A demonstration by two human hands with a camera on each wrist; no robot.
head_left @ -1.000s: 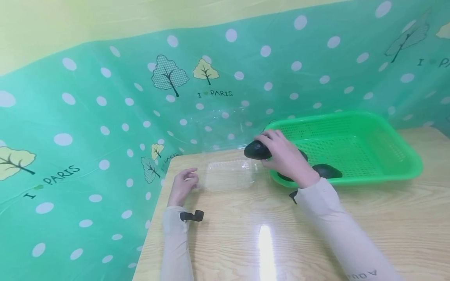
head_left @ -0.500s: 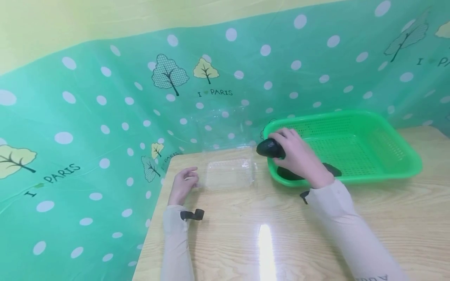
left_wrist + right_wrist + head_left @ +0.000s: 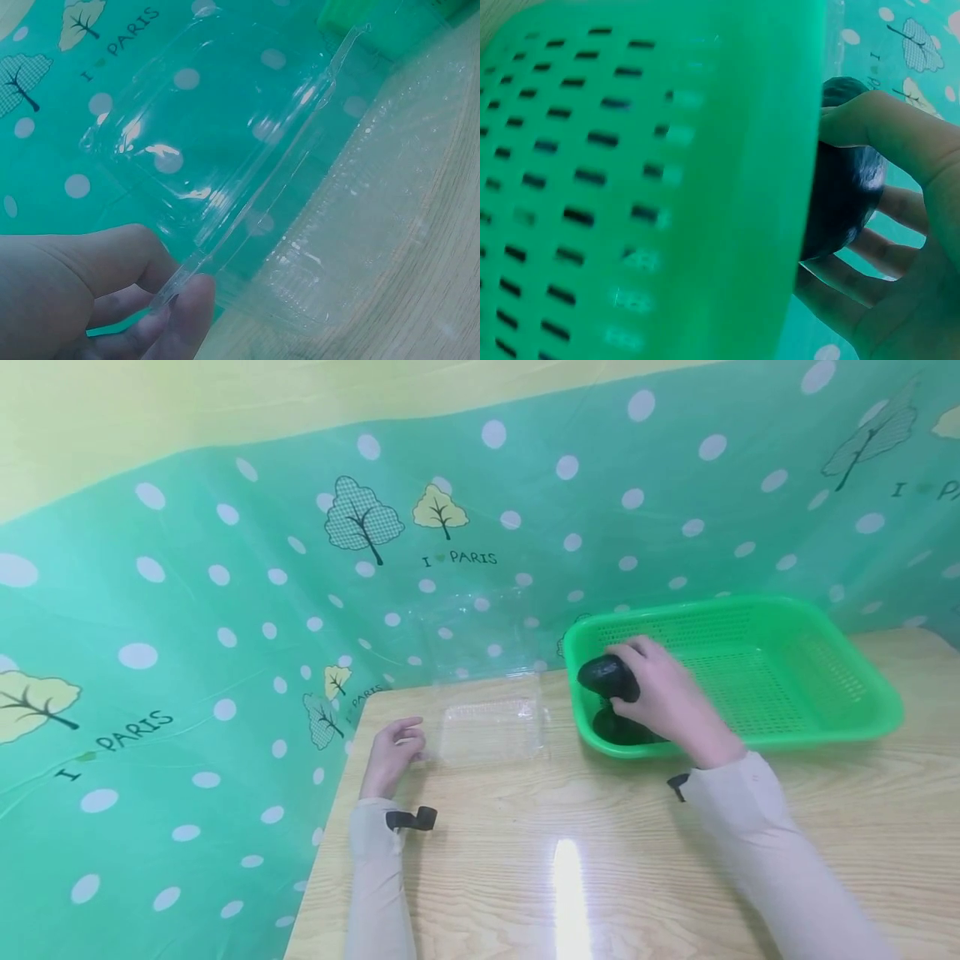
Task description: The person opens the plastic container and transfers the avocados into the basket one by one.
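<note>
My right hand (image 3: 663, 693) grips a dark avocado (image 3: 609, 677) over the left end of the green plastic basket (image 3: 813, 743). In the right wrist view the thumb and spread fingers wrap the avocado (image 3: 847, 180), part of it hidden behind the basket wall (image 3: 727, 150). Another dark avocado (image 3: 618, 727) lies in the basket beneath that hand, partly covered by it. To the left, a clear plastic clamshell box (image 3: 491, 731) lies with its lid (image 3: 476, 627) raised. My left hand (image 3: 392, 756) pinches the box's edge at the hinge between thumb and fingers, as the left wrist view shows.
Box and basket stand side by side on a wooden table (image 3: 495, 852), near its back edge. Behind them hangs a green dotted sheet (image 3: 247, 693) printed with trees. The sheet also runs along the table's left side.
My right hand has carried the avocado rightward, from the basket's left rim to over its inside. An avocado seen farther right in the basket is now hidden behind that hand. The left hand stays put.
</note>
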